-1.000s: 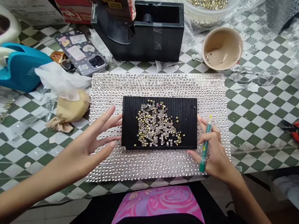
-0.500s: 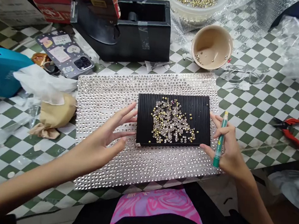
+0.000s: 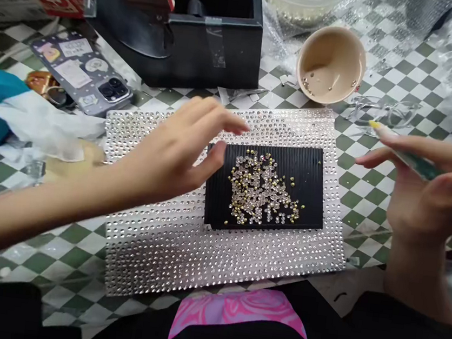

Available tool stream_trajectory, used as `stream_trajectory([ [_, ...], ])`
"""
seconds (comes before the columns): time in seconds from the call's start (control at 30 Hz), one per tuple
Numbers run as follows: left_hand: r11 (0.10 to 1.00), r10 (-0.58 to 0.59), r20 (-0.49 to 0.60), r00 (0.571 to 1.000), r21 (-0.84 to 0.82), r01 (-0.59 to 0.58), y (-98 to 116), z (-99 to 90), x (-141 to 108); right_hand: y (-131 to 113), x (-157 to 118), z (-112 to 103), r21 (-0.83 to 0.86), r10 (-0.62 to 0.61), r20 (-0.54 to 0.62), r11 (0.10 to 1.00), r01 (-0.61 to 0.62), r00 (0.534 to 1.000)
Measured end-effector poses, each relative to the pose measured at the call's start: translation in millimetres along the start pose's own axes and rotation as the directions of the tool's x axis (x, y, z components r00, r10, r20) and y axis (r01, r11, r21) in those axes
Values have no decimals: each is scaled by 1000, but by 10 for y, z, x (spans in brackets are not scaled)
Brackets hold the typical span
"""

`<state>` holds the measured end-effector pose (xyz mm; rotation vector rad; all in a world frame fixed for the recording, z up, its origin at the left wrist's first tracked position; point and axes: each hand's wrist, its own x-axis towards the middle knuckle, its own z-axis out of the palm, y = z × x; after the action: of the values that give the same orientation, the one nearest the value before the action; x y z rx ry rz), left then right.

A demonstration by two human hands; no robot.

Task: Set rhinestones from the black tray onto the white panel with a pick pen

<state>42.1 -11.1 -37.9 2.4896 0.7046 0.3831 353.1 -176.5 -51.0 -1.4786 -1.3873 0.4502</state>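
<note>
A black ridged tray is set at the middle of a rhinestone-covered sheet, its long axis running left to right across the view, and a heap of loose rhinestones is gathered on it. The left grip is the nearer, extended in from the left with the fingers spread over the tray's upper left corner; whether the thumb touches that corner cannot be told. The right grip is raised beyond the sheet's right edge, its fingers closed around a green pen, whose yellow tip is pointed left.
</note>
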Motion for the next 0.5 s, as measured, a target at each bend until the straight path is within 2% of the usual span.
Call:
stream_trajectory([
  [0.07,997,72,42,997,-39,-71,-67,104,286,-61,177,187,56,-104,-103,992,111,989],
  [0.1,993,107,80,991,-68,-102,-105,156,414,-75,246,285,91,-122,-117,987,133,986],
  [0.23,962,250,228,941,-170,-215,-244,310,754,-15,352,584,228,-63,-93,970,83,994],
  [0.3,942,319,288,903,-204,-267,-293,328,807,41,326,642,229,-18,-80,973,35,997],
  [0.37,932,349,338,874,-221,-287,-330,303,797,77,282,647,156,62,-31,986,-56,998],
  [0.43,930,355,380,854,-239,-280,-370,262,752,87,239,629,94,124,-4,988,-123,992],
  [0.5,928,360,400,843,-247,-279,-426,250,702,78,201,611,102,140,27,985,-142,990],
])
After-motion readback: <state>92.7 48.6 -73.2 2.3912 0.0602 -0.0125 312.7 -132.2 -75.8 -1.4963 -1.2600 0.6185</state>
